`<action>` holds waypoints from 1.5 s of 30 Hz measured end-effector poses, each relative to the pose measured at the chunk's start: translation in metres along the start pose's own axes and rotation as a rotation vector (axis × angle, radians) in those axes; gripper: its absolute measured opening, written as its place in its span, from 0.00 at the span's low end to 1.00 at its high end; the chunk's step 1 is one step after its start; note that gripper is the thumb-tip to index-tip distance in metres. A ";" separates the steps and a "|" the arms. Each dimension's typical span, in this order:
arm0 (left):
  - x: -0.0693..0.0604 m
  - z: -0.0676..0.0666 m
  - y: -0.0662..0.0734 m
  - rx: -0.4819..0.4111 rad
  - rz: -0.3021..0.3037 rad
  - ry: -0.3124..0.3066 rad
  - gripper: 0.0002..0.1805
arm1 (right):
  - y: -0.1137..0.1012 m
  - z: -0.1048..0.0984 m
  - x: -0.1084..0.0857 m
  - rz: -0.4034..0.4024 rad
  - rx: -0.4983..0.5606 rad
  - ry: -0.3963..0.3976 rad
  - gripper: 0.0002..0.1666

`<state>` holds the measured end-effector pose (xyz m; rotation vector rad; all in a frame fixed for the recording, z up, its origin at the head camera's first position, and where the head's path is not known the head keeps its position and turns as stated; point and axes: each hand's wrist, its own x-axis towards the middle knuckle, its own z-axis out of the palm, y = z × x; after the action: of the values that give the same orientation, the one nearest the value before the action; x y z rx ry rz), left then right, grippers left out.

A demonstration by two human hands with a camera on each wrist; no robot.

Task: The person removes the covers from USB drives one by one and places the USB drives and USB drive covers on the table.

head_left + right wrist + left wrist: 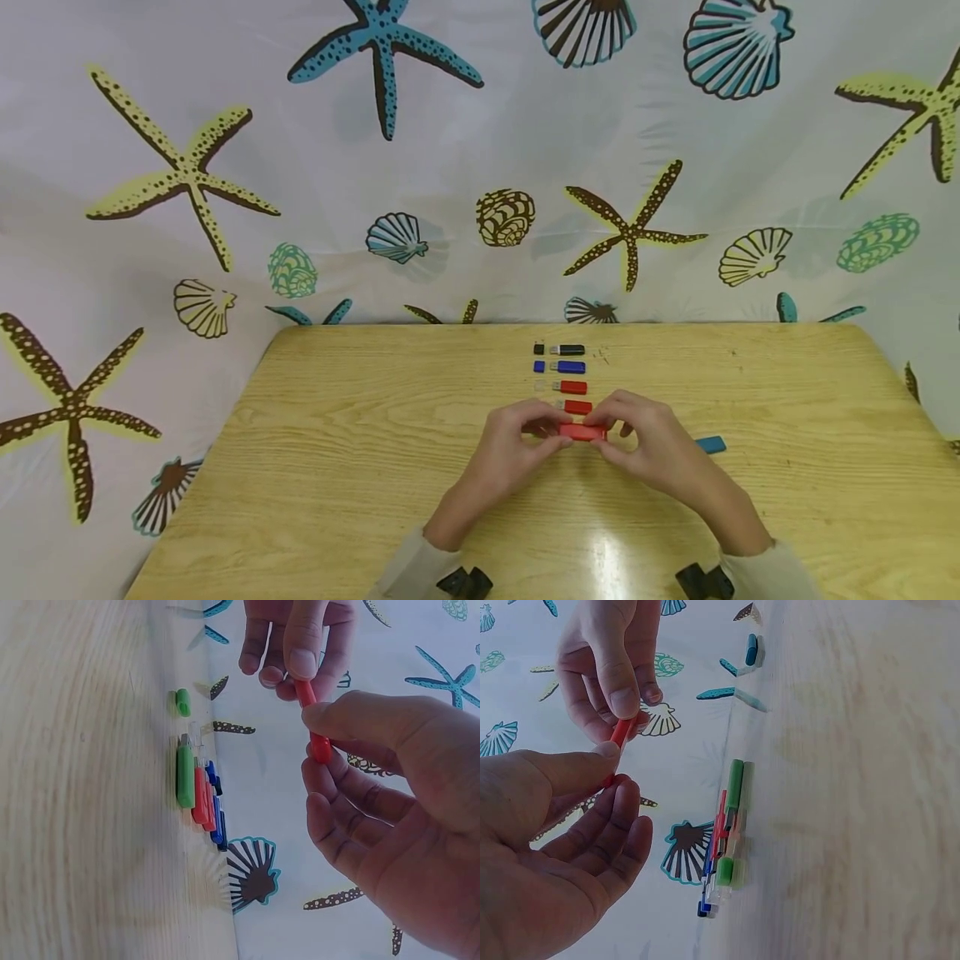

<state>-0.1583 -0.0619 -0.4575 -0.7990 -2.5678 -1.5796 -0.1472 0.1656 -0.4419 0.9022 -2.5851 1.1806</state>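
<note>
Both hands hold a red USB flash drive [582,432] above the table. My left hand [513,442] pinches its left end between thumb and fingers. Its right end is pinched by my right hand [645,437]. In the right wrist view the drive [319,742] slants between the two thumbs; whether its cap is on cannot be told. Just beyond the hands lie two more red flash drives, one nearer [577,407] and one farther [573,387]. A green flash drive [185,776] and its green cap [183,702] show in the wrist views, but the hands hide them from the head view.
Farther back in the column are a blue flash drive [572,367] and a black one [572,350]. To their left lie a blue cap [539,367] and a black cap [538,349]. A teal stick [710,444] is right of my right hand. Patterned cloth [450,167] hangs behind the table [337,467].
</note>
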 end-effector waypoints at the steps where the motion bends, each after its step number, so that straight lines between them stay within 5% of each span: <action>1: 0.000 -0.001 0.000 0.003 0.004 -0.002 0.09 | 0.000 0.000 0.000 -0.002 0.000 -0.002 0.14; 14: -0.007 -0.007 -0.003 0.025 -0.039 -0.056 0.09 | -0.002 0.009 0.000 -0.027 -0.007 -0.040 0.12; 21: -0.008 -0.012 -0.008 -0.004 -0.018 -0.093 0.08 | -0.001 0.011 -0.001 -0.023 0.020 -0.071 0.12; 30: -0.007 -0.019 -0.011 -0.081 0.012 -0.104 0.08 | -0.001 0.012 -0.001 -0.079 0.053 -0.016 0.12; 45: -0.005 -0.027 -0.008 -0.083 0.035 -0.131 0.08 | -0.002 0.010 -0.001 -0.141 0.088 -0.011 0.12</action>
<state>-0.1639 -0.0899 -0.4525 -0.9816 -2.5738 -1.6873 -0.1442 0.1579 -0.4472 1.0921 -2.4487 1.2606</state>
